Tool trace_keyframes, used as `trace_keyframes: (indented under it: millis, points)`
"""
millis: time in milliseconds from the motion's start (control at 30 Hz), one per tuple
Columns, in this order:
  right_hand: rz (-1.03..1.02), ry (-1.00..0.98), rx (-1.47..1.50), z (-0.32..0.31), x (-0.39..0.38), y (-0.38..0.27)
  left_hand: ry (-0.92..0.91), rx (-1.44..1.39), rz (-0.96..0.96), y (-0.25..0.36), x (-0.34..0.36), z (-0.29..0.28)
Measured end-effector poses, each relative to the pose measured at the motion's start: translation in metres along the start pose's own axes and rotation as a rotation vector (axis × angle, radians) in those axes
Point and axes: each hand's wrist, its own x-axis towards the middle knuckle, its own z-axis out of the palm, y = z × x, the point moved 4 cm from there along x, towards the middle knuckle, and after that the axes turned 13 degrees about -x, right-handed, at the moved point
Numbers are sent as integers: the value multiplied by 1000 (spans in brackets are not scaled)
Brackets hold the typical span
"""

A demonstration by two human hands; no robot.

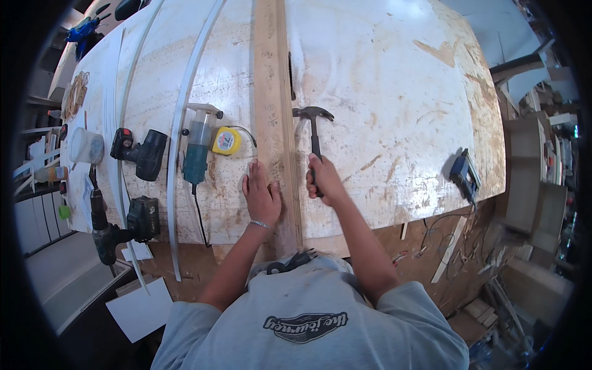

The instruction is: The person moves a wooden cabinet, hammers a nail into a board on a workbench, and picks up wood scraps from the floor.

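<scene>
A claw hammer (315,132) with a dark handle is gripped in my right hand (325,180), its head lying close beside the right edge of a long wooden board (269,92). My left hand (261,196) rests flat on the near part of that board, fingers stretched out and pointing away from me. Just left of the board sits a yellow tape measure (227,140). Beside it lies a teal trim router (197,154) with a clear base and a cord. A dark narrow slot or strip (291,77) shows along the board's right side.
The worn white workbench (382,80) carries long pale edging strips (185,86), a cordless drill (108,228), another cordless tool (143,151) and a clear plastic tub (85,145) at the left. Near the right edge stands a corded blue-black power tool (464,176). Offcuts and cords litter the floor.
</scene>
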Motion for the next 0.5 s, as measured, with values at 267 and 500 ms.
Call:
trace_keyframes:
  millis: [267,500]
  points:
    - [-92,135,312,-72,90,-66,12,-70,-41,0,0,-5]
    - [-170,191,279,-69,185,-161,-13,-60,-22,0,1,-3]
